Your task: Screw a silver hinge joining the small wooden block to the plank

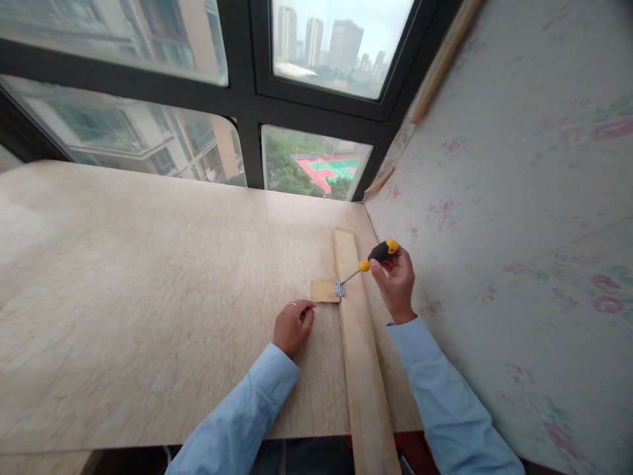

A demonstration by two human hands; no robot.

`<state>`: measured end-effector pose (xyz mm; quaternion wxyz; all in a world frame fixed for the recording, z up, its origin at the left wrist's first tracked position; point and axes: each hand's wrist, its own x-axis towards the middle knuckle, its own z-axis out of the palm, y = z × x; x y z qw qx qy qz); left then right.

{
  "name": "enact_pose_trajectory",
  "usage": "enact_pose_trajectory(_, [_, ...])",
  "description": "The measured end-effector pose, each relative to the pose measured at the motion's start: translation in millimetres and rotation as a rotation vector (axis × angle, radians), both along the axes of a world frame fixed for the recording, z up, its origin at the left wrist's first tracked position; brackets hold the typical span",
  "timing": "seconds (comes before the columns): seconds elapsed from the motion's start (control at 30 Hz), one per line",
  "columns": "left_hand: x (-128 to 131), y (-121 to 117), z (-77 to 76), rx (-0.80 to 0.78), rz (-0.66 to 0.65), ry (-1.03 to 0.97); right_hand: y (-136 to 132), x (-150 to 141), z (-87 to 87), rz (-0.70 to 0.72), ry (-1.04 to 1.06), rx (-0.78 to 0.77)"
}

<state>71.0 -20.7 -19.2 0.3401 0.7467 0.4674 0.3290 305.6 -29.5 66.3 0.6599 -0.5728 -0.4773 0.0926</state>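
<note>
My right hand (397,280) is closed round the black and yellow handle of a screwdriver (382,251). The shaft slants down to the left, its tip at a small metal hinge (339,289). That hinge lies across the joint between a long wooden board (363,349) and a small wooden block (324,290) set against the board's left side. Just below the block's lower left corner rests my left hand (295,324), fingers curled and pinched together. A tiny pale spot shows at those fingers, too small to name.
The board lies on a beige marble-patterned sill (163,297) and sticks out past its front edge. A flower-patterned wall (519,218) stands close on the right. Dark-framed windows (250,99) rise behind, and a loose strip of peeling trim (380,181) hangs at the corner.
</note>
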Motion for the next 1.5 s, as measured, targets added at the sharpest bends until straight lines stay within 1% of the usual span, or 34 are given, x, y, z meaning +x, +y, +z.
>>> enact_pose_trajectory(0.1, [8, 4, 2.9, -0.042, 0.025, -0.064, 4, -5, 2.4, 0.053, 0.027, -0.001])
enact_pose_trajectory(0.17, [17, 9, 10.6, -0.066, 0.04, -0.14, 6, -11, 4.9, 0.1, 0.018, -0.002])
enact_pose_trajectory(0.23, [28, 16, 24.5, -0.062, 0.037, -0.211, 7, -16, 6.8, 0.13, 0.013, -0.004])
enact_pose_trajectory(0.3, [40, 24, 43.5, -0.031, -0.006, -0.279, 8, -20, 7.5, 0.149, 0.025, -0.009])
enact_pose_trajectory(0.4, [57, 37, 74.5, 0.097, -0.1, -0.375, 9, -21, 5.6, 0.185, 0.054, -0.037])
enact_pose_trajectory(0.5, [71, 51, 99.6, 0.198, -0.21, -0.439, 8, -19, 1.0, 0.221, 0.074, -0.064])
enact_pose_trajectory(0.63, [90, 64, 121.9, 0.273, -0.431, -0.426, 7, -13, -8.8, 0.229, 0.028, -0.082])
enact_pose_trajectory(0.73, [103, 70, 132.6, 0.265, -0.568, -0.379, 7, -9, -15.9, 0.202, 0.008, -0.107])
enact_pose_trajectory(0.87, [110, 76, 137.2, 0.181, -0.639, -0.377, 5, -5, -16.9, 0.198, 0.124, -0.094])
enact_pose_trajectory(0.97, [108, 79, 134.6, 0.1, -0.647, -0.421, 0, -7, -14.2, 0.265, 0.103, -0.103])
enact_pose_trajectory(1.07, [105, 78, 132.1, 0.058, -0.603, -0.452, -2, -10, -18.2, 0.353, 0.083, -0.109])
enact_pose_trajectory(1.13, [105, 76, 132.0, 0.078, -0.555, -0.445, 0, -12, -26.1, 0.391, 0.095, -0.11])
enact_pose_trajectory(1.2, [108, 74, 132.3, 0.127, -0.515, -0.414, 3, -12, -35.8, 0.351, 0.125, -0.101])
enact_pose_trajectory(1.27, [113, 72, 132.2, 0.171, -0.477, -0.384, 6, -12, -44.1, 0.236, 0.166, -0.083])
enact_pose_trajectory(1.33, [117, 71, 131.1, 0.184, -0.435, -0.375, 8, -11, -48.9, 0.133, 0.184, -0.082])
enact_pose_trajectory(1.4, [119, 70, 129.0, 0.158, -0.411, -0.379, 8, -10, -49.9, 0.084, 0.15, -0.097])
enact_pose_trajectory(1.43, [118, 69, 127.8, 0.135, -0.419, -0.38, 7, -10, -49.3, 0.074, 0.114, -0.105])
enact_pose_trajectory(1.5, [116, 68, 125.1, 0.089, -0.478, -0.382, 5, -9, -47.7, 0.061, 0.026, -0.11])
